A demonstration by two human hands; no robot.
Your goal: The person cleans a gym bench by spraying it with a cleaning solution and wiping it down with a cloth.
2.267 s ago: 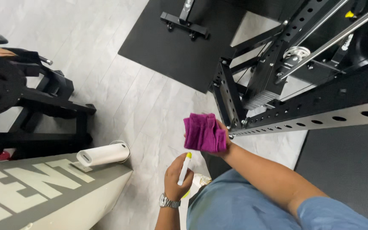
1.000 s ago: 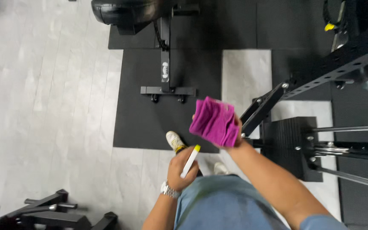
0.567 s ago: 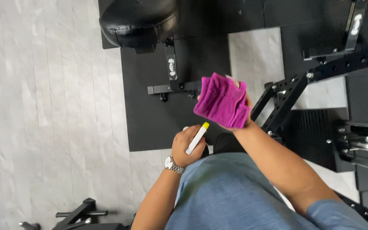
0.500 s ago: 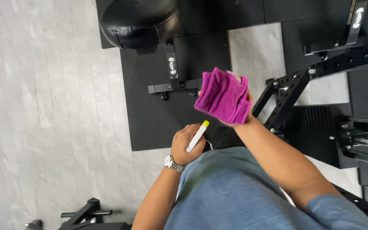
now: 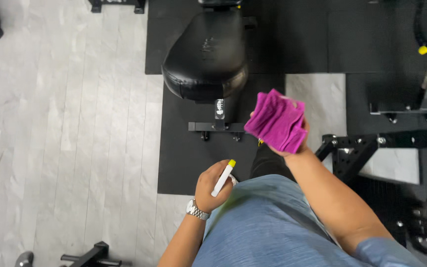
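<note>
Cloth (image 5: 278, 120), purple and bunched, sits in my right hand (image 5: 292, 143), fingers curled tight around it, raised just past the bench (image 5: 206, 49) pad's near end. My left hand (image 5: 213, 185) is closed around a white bottle (image 5: 223, 178) with a yellow tip, held close to my shirt (image 5: 268, 222). I reckon a loose grip could drop the cloth onto the mat (image 5: 184, 158).

Pale grey stone-look floor (image 5: 65, 123), black rubber mat (image 5: 184, 153) lying on it, black padded bench (image 5: 206, 54) standing on the mat, second dark mat (image 5: 362, 34) further right, black metal rack foot (image 5: 352, 153) beside.
</note>
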